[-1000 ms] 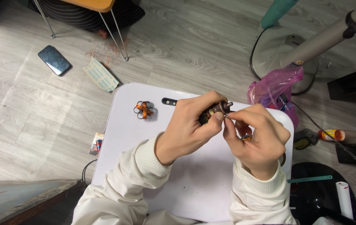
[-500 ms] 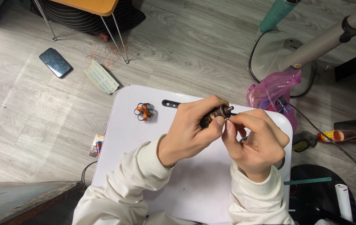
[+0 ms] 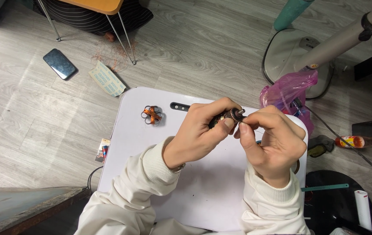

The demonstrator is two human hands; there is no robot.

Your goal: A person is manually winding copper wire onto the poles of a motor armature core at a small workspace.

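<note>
Above the white surface's far edge, the left hand pinches a small dark copper-wound motor rotor while the right hand pinches its thin wire, best kept taut.

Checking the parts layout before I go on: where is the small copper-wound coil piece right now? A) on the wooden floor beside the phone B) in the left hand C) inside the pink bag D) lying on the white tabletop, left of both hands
D: the copper-wound coil piece lies alone on the white tabletop, clear of the left hand and the right hand.

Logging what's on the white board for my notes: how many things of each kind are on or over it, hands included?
Hands: 2, left hand and right hand
Small dark cylindrical part held between them: 1
Copper-wound coil piece: 1
Small black oblong piece: 1
Total: 5
</note>
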